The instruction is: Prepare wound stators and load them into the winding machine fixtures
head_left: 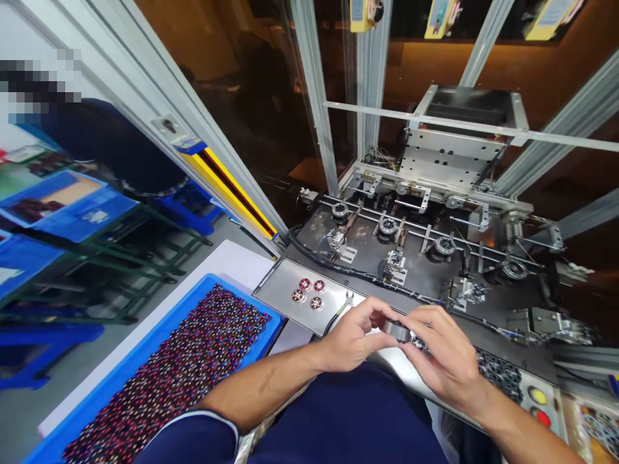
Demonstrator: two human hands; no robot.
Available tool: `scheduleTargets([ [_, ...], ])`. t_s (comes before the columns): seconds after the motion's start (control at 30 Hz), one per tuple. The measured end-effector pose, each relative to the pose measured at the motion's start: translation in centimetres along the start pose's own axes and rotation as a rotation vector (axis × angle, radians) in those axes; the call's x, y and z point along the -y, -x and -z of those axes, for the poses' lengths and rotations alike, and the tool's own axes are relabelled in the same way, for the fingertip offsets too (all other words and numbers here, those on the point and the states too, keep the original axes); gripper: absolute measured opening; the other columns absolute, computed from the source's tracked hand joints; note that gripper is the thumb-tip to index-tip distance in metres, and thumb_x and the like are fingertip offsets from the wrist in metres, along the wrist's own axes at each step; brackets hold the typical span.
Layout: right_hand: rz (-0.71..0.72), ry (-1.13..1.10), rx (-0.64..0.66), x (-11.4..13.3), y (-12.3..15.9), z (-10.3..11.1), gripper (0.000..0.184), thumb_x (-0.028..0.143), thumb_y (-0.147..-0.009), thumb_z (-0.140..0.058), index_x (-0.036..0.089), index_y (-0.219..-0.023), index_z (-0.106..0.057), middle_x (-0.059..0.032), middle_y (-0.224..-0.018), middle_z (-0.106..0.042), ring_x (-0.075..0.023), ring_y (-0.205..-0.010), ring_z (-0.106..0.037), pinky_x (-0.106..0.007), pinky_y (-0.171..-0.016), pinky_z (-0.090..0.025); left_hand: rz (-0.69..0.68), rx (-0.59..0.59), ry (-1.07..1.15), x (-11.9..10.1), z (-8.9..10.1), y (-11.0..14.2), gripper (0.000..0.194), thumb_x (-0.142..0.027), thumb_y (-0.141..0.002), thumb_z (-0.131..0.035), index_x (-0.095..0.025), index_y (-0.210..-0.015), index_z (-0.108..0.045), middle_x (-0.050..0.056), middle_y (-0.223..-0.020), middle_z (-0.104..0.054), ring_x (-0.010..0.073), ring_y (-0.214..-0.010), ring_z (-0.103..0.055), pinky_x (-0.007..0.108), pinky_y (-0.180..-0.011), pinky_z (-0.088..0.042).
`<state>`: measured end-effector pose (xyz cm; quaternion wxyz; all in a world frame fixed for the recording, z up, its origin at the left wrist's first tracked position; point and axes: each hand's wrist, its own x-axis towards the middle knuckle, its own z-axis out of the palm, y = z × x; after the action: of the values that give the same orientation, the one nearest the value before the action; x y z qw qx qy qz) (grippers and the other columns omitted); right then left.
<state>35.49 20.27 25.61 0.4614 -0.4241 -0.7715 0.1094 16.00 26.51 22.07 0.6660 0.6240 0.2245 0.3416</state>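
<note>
Between my two hands is a small grey metal ring-shaped part (396, 330), held above the front ledge of the machine. My left hand (355, 335) pinches its left side with thumb and fingers. On the other side, my right hand (442, 354) grips it with thumb and fingertips, hiding part of it. Wire cutters (349, 299) lie just beyond my left hand. Several round parts with red and copper-coloured windings (316, 303) sit on the metal plate (275, 283). Partly behind my right hand are many dark grey ring parts (500, 374).
A blue tray (271, 332) packed with wound round parts stands at left. Ahead, the machine bed carries round fixtures (387, 227), rods and clamps. A yellow light-curtain bar (236, 193) runs up the left frame. Yellow (536, 395) and red (541, 417) buttons are at right. Another person (120, 145) is at far left.
</note>
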Motion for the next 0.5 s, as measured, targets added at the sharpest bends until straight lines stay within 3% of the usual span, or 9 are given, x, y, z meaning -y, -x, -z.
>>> scheduleTargets([
  [0.07,-0.090,-0.048,0.105,0.2,-0.1,1.1,0.047,0.014,-0.089,-0.066,0.025,-0.135,-0.061,-0.0126,-0.114,-0.066,-0.0252,-0.105,-0.064,-0.042,-0.085,-0.058,-0.024,-0.003,-0.087,-0.3,0.0,0.1,0.034,-0.040,-0.086,-0.075,-0.017,-0.108,-0.063,0.008,-0.102,-0.070,0.0158,-0.087,-0.065,0.028,-0.081,-0.051],
  [0.17,-0.268,-0.202,0.318,0.3,-0.6,2.9,0.025,0.023,-0.097,-0.058,0.027,-0.115,-0.075,-0.0118,-0.136,-0.062,-0.0243,-0.122,-0.063,-0.039,-0.097,-0.056,-0.114,0.092,-0.310,-1.1,0.2,0.2,0.032,-0.035,-0.086,-0.075,-0.018,-0.111,-0.064,0.008,-0.101,-0.074,0.0167,-0.084,-0.069,0.029,-0.081,-0.054],
  [0.27,-0.392,-0.376,0.501,-0.4,-1.2,4.1,0.022,0.032,-0.098,-0.059,0.026,-0.098,-0.080,-0.0087,-0.138,-0.063,-0.0239,-0.131,-0.058,-0.038,-0.104,-0.051,-0.183,0.203,-0.455,-1.9,0.3,0.0,0.032,-0.032,-0.087,-0.074,-0.019,-0.113,-0.061,0.009,-0.102,-0.075,0.0187,-0.088,-0.072,0.028,-0.080,-0.057],
  [0.4,-0.384,-0.533,0.651,-1.3,-1.5,4.6,0.019,0.029,-0.097,-0.060,0.023,-0.101,-0.078,-0.0080,-0.136,-0.065,-0.0227,-0.143,-0.046,-0.042,-0.117,-0.040,-0.240,0.333,-0.566,-2.6,0.1,-0.3,0.024,-0.029,-0.088,-0.072,-0.019,-0.107,-0.060,0.011,-0.107,-0.076,0.0214,-0.098,-0.074,0.030,-0.087,-0.058],
  [0.5,-0.327,-0.605,0.660,-1.2,-1.2,4.2,0.019,0.020,-0.097,-0.057,0.018,-0.093,-0.075,-0.0100,-0.139,-0.062,-0.0204,-0.138,-0.051,-0.039,-0.116,-0.041,-0.224,0.367,-0.574,-2.5,-0.1,-0.2,0.027,-0.025,-0.086,-0.075,-0.022,-0.109,-0.060,0.009,-0.110,-0.076,0.0213,-0.104,-0.074,0.029,-0.092,-0.057],
])
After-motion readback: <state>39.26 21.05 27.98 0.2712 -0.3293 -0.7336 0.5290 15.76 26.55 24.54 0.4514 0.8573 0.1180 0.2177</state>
